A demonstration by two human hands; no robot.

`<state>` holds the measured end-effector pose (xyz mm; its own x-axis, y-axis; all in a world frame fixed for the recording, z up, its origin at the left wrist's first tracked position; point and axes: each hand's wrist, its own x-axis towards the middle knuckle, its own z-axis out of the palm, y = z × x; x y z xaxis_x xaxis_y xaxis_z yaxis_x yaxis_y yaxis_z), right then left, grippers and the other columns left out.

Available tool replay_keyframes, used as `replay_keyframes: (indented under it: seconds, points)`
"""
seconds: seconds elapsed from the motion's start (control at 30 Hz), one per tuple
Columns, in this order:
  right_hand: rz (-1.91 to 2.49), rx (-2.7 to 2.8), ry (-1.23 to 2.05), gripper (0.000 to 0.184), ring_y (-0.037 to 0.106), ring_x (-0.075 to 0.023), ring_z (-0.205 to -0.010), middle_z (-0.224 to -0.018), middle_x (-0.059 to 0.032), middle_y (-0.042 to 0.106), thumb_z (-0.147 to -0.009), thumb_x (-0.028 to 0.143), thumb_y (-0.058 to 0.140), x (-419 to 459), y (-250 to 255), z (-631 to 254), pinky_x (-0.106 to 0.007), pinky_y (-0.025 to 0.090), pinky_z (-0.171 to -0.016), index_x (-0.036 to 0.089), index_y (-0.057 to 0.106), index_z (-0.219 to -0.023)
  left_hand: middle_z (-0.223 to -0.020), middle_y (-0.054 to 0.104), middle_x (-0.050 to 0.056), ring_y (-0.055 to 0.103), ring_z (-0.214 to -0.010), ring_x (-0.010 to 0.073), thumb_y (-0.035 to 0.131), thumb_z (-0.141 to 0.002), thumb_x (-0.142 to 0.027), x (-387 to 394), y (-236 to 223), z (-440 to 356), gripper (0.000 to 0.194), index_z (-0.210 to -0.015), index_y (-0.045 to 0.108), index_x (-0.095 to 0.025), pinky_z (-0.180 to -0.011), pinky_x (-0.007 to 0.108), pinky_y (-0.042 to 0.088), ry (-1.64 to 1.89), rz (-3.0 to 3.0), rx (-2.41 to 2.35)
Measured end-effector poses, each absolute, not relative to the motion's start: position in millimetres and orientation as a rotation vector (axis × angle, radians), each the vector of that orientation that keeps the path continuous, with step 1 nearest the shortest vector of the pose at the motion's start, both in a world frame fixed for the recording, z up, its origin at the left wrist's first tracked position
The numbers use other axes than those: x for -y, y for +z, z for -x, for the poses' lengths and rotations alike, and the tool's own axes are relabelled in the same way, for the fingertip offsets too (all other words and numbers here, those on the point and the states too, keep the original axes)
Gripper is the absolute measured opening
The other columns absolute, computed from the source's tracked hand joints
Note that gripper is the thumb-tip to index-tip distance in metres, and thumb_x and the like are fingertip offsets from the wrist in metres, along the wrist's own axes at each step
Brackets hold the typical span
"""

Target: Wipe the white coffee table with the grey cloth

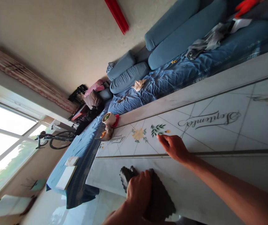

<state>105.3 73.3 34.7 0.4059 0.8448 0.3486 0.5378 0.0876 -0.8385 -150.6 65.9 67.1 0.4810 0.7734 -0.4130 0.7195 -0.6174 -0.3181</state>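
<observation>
The dark scalloped cloth (159,200) is clutched on the bench (195,184) by the closed left hand (138,193); the right hand (173,148) is held empty, half-open, over its printed panel (209,131).

Okay so counting: two hands (138,193) over the table (171,184), with one cloth (159,200) on it and two "September" prints (209,120) across its top. One cup (109,118) sits at the table's far end. Beyond the table I get at least four blue cushions (173,34), one bike (59,139), and one window (7,147).
</observation>
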Motion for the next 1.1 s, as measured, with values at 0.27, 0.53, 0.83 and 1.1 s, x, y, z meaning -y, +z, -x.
replay_keyframes:
  seconds: [0.27, 0.53, 0.83, 1.1]
  points:
    - [1.569, 1.314, 0.353, 0.081, 0.048, -0.0180, -0.055, -0.056, -0.0031, 0.055, -0.113, 0.085, 0.017, -74.2, 29.6, -102.4, -0.035, 0.030, -0.066, 0.027, 0.047, -0.067, -0.118, 0.083, 0.021, 0.085, -0.117, 0.0316, 0.039, -0.118, -0.013, -186.1, 98.3, 13.3, 0.038, -0.138, 0.071, -0.012, -0.096, 0.040, 0.067, 0.566, 2.472, 1.442]
    - [1.583, 1.208, 0.378, 0.083, 0.046, -0.0180, -0.055, -0.055, -0.0025, 0.052, -0.107, 0.096, 0.015, -72.5, 33.5, -115.8, -0.035, 0.031, -0.064, 0.028, 0.039, -0.065, -0.110, 0.083, 0.018, 0.087, -0.108, 0.0317, 0.039, -0.118, -0.014, -134.4, 88.6, 66.8, 0.037, -0.136, 0.071, -0.014, -0.088, 0.038, 0.068, 0.626, 2.539, 1.380]
    - [1.556, 1.410, 0.316, 0.084, 0.052, -0.0186, -0.054, -0.057, -0.0067, 0.062, -0.117, 0.079, 0.012, -73.6, 26.5, -92.3, -0.037, 0.027, -0.065, 0.026, 0.056, -0.068, -0.115, 0.083, 0.015, 0.086, -0.105, 0.0314, 0.038, -0.114, -0.009, -116.0, 76.6, 96.1, 0.040, -0.135, 0.071, -0.017, -0.087, 0.042, 0.071, 0.712, 2.538, 1.294]
    - [1.599, 1.188, 0.376, 0.082, 0.045, -0.0178, -0.056, -0.055, -0.0027, 0.051, -0.108, 0.094, 0.018, -72.3, 34.6, -116.5, -0.035, 0.032, -0.064, 0.028, 0.040, -0.066, -0.116, 0.082, 0.025, 0.084, -0.121, 0.0344, 0.040, -0.117, -0.011, -210.2, 106.8, -22.1, 0.038, -0.143, 0.068, -0.008, -0.097, 0.042, 0.069, 0.530, 2.490, 1.386]
